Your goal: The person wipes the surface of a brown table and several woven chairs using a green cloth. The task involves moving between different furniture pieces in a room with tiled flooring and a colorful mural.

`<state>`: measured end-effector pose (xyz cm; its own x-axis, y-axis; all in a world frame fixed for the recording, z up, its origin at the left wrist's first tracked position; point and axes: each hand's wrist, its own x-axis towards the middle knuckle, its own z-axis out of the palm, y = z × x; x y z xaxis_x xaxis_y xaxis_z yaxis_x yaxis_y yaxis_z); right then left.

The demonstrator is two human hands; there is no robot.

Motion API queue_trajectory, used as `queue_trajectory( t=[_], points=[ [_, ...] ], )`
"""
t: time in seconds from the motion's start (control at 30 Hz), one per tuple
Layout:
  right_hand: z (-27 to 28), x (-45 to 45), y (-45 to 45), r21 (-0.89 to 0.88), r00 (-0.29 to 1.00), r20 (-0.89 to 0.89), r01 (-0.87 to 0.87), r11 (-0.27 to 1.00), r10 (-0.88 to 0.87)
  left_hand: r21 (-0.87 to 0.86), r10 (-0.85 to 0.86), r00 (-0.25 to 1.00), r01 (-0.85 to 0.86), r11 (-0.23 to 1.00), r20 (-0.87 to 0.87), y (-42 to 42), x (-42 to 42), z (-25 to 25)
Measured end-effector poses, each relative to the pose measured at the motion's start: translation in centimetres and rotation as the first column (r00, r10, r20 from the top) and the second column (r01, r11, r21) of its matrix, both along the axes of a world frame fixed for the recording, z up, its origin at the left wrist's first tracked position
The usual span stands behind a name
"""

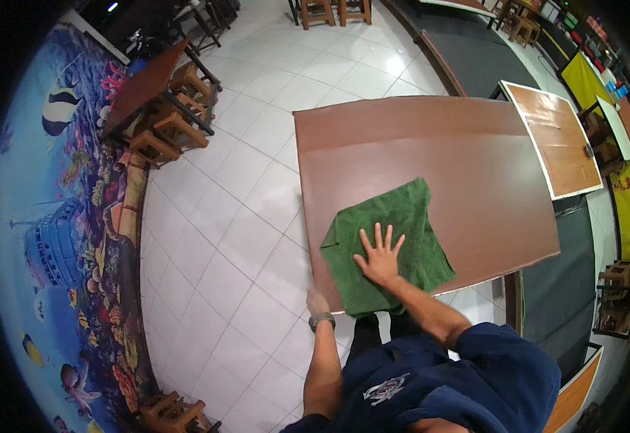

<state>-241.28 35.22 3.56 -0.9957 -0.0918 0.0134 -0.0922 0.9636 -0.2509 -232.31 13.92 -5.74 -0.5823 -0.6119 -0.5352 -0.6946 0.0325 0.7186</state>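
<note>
A green cloth [418,238] lies spread over the near left part of a brown tabletop [428,162], its lower edge reaching the table's near rim. My right hand [382,260] rests flat on the cloth with fingers spread, palm down. At the table's near left corner is my left hand [317,303], with a dark band on the wrist; it touches or lies just beside the edge, and its fingers are partly hidden, so its grip is unclear.
An orange-brown table [556,135] with a white rim adjoins at the right. Wooden stools [177,130] stand by another table [147,92] at upper left. An undersea mural [55,238] lines the left wall. White floor tiles [228,233] lie between wall and table.
</note>
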Motion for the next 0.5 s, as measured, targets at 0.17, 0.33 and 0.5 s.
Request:
queue_trajectory(
  t=[0.17, 0.33, 0.5],
  points=[
    [0.2, -0.6, -4.1, -0.208, 0.737, 0.03, -0.656, 0.726, 0.675, -0.104, 0.284, 0.959, -0.283, 0.953, -0.002, -4.1, 0.7, 0.5],
    [-1.5, -16.1, 6.0, -0.066, 0.901, 0.061, -0.426, 0.902, 0.43, -0.222, 0.343, 0.924, -0.303, 0.927, 0.171, -5.6, 1.0, 2.2],
    [-3.0, -34.2, 13.8, 0.257, 0.938, -0.329, 0.202, 0.945, -0.111, -0.311, 0.281, 0.909, -0.183, 0.933, 0.309, 0.8, -3.2, 5.0]
  ],
)
